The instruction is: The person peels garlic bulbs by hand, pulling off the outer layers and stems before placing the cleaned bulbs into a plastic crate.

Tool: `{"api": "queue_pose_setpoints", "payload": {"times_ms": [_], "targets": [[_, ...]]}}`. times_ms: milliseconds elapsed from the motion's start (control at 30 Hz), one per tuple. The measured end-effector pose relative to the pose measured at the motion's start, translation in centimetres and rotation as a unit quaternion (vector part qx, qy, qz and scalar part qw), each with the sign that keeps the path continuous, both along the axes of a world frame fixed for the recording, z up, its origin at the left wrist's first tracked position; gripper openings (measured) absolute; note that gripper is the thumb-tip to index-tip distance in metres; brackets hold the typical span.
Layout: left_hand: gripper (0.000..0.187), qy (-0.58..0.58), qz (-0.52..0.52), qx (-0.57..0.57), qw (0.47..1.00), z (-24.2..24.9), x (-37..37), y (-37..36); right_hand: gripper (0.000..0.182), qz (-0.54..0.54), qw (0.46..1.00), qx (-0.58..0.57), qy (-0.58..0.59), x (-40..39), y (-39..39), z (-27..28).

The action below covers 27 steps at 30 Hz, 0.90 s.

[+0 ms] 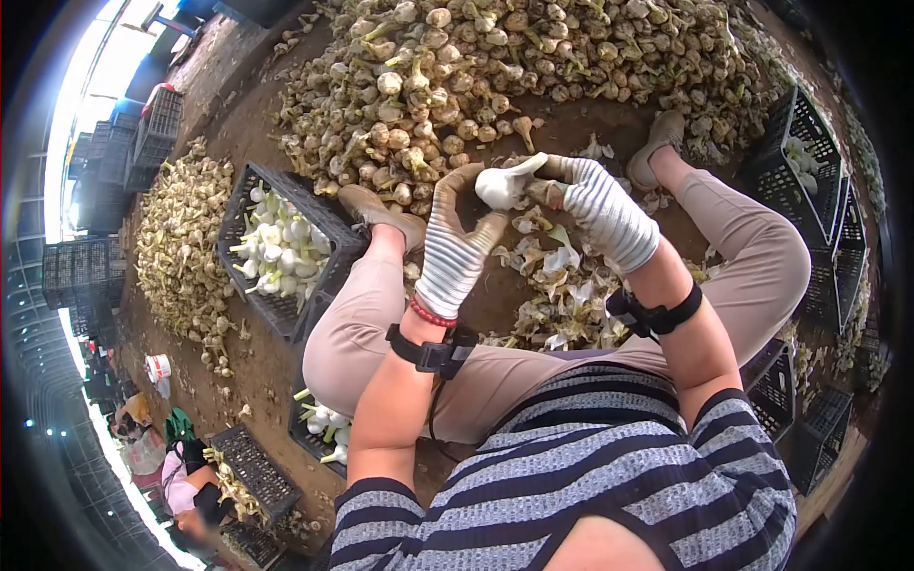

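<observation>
A white garlic bulb [498, 189] with a short pale stem is held in front of me, above the ground between my knees. My left hand [455, 243], in a striped glove with dirty fingertips, curls its thumb and fingers around the bulb's left side. Gloved the same way, my right hand [605, 211] closes its fingers and thumb at the stem end on the right. A small reddish-green patch shows at the right thumb; I cannot make out what it is. Below the hands lies a heap of peeled garlic skins [571, 300].
Unpeeled garlic [571, 48] is piled ahead of my feet, with another pile [181, 257] at left. A black crate [286, 319] holding white bulbs stands by my left leg. More black crates [800, 181] line the right. Another person [181, 481] sits at lower left.
</observation>
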State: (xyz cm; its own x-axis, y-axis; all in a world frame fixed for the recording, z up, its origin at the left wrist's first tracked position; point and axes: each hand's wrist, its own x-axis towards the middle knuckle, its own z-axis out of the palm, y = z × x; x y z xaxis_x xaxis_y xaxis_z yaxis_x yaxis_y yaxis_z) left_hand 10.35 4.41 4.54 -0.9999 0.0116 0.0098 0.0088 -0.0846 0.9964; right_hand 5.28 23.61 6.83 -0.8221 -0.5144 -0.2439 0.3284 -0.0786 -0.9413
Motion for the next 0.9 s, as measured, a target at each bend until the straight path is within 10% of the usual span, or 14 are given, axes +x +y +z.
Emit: {"api": "queue_pose_setpoints", "payload": {"times_ms": [200,333,433,533,733,800,900], "targets": [[0.053,-0.084,-0.029,0.174,0.981,-1.0,-0.3,-0.5,0.026,0.049,0.998,-0.028,0.018,-0.5,1.5,-0.4],[0.044,-0.214,-0.040,0.317,0.923,-1.4,-1.0,-0.2,0.013,0.023,0.940,0.161,0.299,-0.3,1.2,-1.4],[0.043,-0.257,-0.063,0.288,0.920,-3.1,-1.3,-0.4,0.016,0.047,0.978,0.117,0.169,-0.1,0.7,-1.2],[0.031,0.067,0.109,-0.224,0.966,-5.8,-1.7,-0.8,0.017,0.014,0.962,0.194,0.194,-0.2,0.7,-2.7],[0.009,-0.082,0.064,-0.084,0.991,-1.3,-1.1,-0.2,0.020,-0.029,0.873,0.264,0.409,0.8,-0.2,-3.8],[0.009,-0.035,0.064,-0.087,0.994,-1.3,-0.8,-1.2,0.014,-0.065,0.972,0.175,0.146,0.5,1.2,-4.2],[0.011,0.010,0.057,-0.092,0.994,-1.0,-0.4,-1.8,0.017,-0.029,0.942,0.305,0.140,-1.9,4.5,-7.1]]}}
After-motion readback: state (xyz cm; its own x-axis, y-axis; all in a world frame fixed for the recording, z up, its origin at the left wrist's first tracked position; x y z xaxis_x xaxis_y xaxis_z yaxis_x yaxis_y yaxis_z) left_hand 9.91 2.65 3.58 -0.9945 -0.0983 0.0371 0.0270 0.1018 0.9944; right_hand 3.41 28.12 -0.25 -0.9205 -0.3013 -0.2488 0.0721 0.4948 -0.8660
